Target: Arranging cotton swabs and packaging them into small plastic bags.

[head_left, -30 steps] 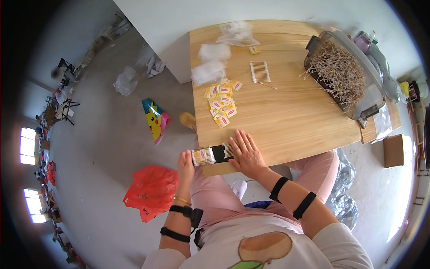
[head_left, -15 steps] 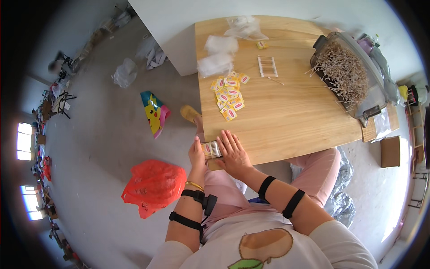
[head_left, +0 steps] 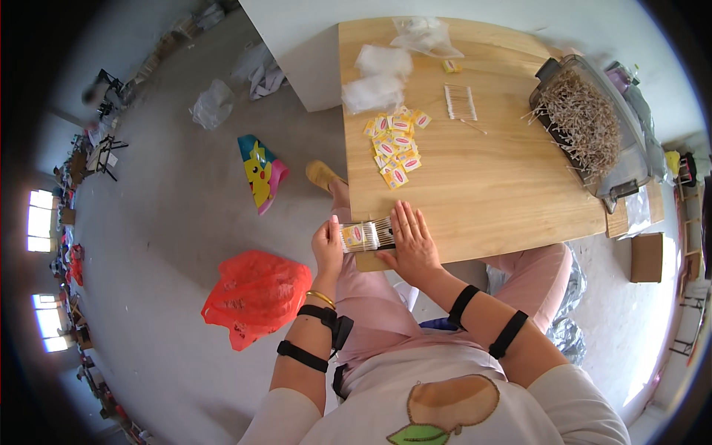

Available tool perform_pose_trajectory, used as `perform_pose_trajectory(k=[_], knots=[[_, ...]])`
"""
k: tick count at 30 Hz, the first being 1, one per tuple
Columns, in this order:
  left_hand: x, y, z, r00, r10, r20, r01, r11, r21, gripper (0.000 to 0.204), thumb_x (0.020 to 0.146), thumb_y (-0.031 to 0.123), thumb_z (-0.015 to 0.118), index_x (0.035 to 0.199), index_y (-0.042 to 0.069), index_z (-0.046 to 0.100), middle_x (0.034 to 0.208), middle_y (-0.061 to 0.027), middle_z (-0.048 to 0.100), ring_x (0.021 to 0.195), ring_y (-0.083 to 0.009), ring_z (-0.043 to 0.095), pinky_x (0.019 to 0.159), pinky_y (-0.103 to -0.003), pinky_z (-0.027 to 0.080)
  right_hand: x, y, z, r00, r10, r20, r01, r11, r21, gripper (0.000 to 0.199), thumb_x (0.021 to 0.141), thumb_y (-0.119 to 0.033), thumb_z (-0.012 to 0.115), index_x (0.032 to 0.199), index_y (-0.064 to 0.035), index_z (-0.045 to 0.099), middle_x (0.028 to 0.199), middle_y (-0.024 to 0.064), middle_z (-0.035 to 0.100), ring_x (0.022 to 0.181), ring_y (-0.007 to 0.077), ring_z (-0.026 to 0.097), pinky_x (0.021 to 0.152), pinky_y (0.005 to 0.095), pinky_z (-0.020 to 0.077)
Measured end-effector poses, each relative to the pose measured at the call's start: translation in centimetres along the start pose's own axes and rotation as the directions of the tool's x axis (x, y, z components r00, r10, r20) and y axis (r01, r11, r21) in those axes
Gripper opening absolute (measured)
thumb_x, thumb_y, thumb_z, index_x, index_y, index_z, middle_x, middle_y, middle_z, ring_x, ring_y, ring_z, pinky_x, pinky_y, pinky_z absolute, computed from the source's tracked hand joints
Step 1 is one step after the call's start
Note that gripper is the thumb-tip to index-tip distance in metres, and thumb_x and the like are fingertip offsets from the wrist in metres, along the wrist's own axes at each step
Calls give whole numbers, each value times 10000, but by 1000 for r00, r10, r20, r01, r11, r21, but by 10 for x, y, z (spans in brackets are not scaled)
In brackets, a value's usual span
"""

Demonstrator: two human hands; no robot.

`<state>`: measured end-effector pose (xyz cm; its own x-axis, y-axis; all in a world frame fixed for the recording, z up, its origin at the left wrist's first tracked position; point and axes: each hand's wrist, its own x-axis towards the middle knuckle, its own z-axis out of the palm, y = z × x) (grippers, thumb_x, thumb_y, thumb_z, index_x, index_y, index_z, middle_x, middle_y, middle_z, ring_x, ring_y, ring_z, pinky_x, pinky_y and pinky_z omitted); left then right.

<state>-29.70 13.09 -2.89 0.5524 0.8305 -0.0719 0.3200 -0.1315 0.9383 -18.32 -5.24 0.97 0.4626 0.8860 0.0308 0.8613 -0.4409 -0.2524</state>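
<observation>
At the near left corner of the wooden table (head_left: 504,193), my left hand (head_left: 327,246) grips one end of a clear packet (head_left: 354,236) with a yellow-and-white card at its front. Thin cotton swabs (head_left: 383,232) stick out of the packet's right side in a flat row. My right hand (head_left: 415,245) lies over their far ends, fingers stretched out and close together. Further up the table lies a heap of small yellow-and-white cards (head_left: 397,144). To its right is a neat row of cotton swabs (head_left: 460,102), with a single one below it.
A clear bin (head_left: 632,152) heaped with loose cotton swabs (head_left: 582,119) stands at the table's right. Clear plastic bags (head_left: 383,67) lie at the far left edge. On the floor are a red plastic bag (head_left: 256,297), a colourful cartoon bag (head_left: 261,174) and a cardboard box (head_left: 647,254).
My hands have moved apart, the right one shifting rightward from the packet. More of the cotton swabs now show between them. The whole view has shifted slightly.
</observation>
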Motion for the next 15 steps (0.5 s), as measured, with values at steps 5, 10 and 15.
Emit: perform_pose_trajectory(k=[5, 10, 15], knots=[[0, -5, 8, 1000, 16, -23, -17, 998, -53, 464, 1092, 342, 505, 769, 12, 550, 695, -1, 516, 679, -85, 433, 606, -299, 407, 8, -18, 7, 1000, 0, -4, 0, 999, 36, 1010, 925, -599, 579, 1557, 106, 228, 1658, 259, 179, 1568, 358, 127, 1279, 469, 109], [-3, -7, 12, 997, 42, -70, -49, 992, -113, 496, 1087, 358, 501, 758, -12, 532, 658, -47, 500, 635, -136, 412, 597, -346, 407, 12, -29, 8, 1000, -17, 17, 17, 1000, 14, 1022, 918, -593, 592, 1556, 114, 223, 1658, 262, 176, 1568, 366, 122, 1278, 472, 110], [-1, -8, 13, 999, -29, -41, 24, 991, -131, 549, 1085, 425, 486, 748, -5, 534, 659, -38, 511, 653, -131, 437, 605, -343, 412, 11, -31, 5, 999, 8, 35, -12, 995, 103, 1006, 926, -568, 592, 1557, 118, 215, 1660, 264, 167, 1569, 370, 110, 1278, 474, 104]])
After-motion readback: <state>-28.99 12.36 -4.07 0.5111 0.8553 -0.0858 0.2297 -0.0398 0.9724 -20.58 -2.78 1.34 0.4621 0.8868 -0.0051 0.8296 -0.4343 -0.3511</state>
